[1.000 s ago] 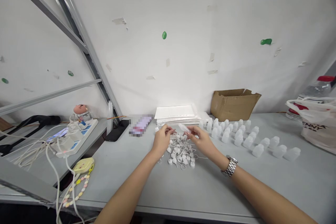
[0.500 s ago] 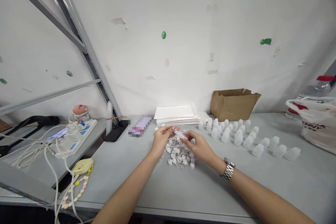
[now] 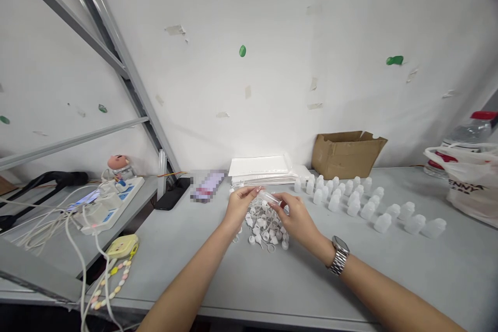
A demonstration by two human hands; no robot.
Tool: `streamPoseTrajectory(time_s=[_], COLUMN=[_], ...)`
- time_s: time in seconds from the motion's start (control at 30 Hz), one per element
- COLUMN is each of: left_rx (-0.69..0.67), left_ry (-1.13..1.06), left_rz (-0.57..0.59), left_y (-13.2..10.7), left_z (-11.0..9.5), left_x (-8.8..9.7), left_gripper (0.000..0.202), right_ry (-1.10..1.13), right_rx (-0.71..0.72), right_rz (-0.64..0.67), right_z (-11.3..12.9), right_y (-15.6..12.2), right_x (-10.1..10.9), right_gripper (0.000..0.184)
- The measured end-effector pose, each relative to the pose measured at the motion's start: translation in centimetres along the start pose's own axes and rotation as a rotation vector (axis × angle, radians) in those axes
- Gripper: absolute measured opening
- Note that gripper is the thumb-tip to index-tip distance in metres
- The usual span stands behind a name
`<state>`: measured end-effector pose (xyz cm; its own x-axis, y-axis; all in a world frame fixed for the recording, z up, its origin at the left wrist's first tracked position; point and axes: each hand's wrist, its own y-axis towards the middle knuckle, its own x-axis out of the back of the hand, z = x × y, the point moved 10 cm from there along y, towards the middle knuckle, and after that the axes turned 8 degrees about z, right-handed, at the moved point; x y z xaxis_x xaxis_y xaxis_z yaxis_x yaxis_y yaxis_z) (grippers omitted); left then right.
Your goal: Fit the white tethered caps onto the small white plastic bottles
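Note:
A small translucent plastic bottle (image 3: pixel 269 197) lies slanted between my hands, above a heap of white caps (image 3: pixel 268 227). My right hand (image 3: pixel 293 215) grips its right end between thumb and fingers. At the opposite end, the fingertips of my left hand (image 3: pixel 241 207) are pinched together; they cover that end, so a cap there cannot be made out. Loose rings and pointed pieces are mixed into the heap. To the right, several similar frosted bottles (image 3: pixel 353 207) stand in loose rows on the grey table (image 3: pixel 241 280).
Behind the hands lies a stack of white sheets (image 3: pixel 259 167), beside an open cardboard box (image 3: pixel 346 158). A plastic bag (image 3: pixel 470 181) sits at the far right. Toward the left are a black phone (image 3: pixel 172 194), a power strip (image 3: pixel 116 205), loose cables and a beaded strap (image 3: pixel 112 285).
The bottle has turned slightly in my fingers and sits a little higher. My right wrist has rotated, so the watch face now shows. The heap and the standing bottles look the same.

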<state>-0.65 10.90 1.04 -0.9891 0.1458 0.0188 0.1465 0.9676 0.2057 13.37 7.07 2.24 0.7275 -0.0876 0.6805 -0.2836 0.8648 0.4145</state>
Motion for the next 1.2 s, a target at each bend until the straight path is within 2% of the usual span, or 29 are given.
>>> streamPoseTrajectory(time_s=[0.2,0.3,0.43,0.57,0.7,0.83,0.97,1.2], left_rx=[-0.109,-0.186,-0.129,0.010,0.065,0.103,0.149,0.238], left_ry=[0.222,0.286,0.085,-0.186,-0.386,-0.446,-0.522,-0.538], left_rz=[-0.106,-0.112,-0.064,-0.061,-0.066,-0.079,-0.083,0.053], left_y=[-0.6,-1.1,-1.0,-0.8,-0.7,-0.7,-0.9,-1.0], left_z=[-1.4,-2.3,-1.6,0.1,1.1,1.6,1.8,2.3], left_x=[0.7,0.2,-0.5,-0.4,-0.4,-0.5,-0.8,-2.0], left_gripper=[0.016,0.015,0.015,0.020,0.020,0.020,0.027,0.025], right_ry=[-0.064,-0.099,-0.124,-0.180,-0.267,-0.319,-0.348,-0.397], right_rx=[0.024,0.050,0.089,0.134,0.212,0.291,0.313,0.360], right_rz=[-0.067,-0.103,-0.144,-0.183,-0.224,-0.264,-0.305,-0.366], right_z=[0.5,1.1,1.6,2.0,2.9,4.0,4.5,5.2], right_y=[-0.2,-0.3,-0.5,-0.7,-1.1,-1.6,-1.8,-2.1], right_x=[0.8,1.3,1.7,1.7,1.6,1.5,1.9,2.1], right_gripper=[0.020,0.021,0.018,0.016,0.014,0.015,0.014,0.013])
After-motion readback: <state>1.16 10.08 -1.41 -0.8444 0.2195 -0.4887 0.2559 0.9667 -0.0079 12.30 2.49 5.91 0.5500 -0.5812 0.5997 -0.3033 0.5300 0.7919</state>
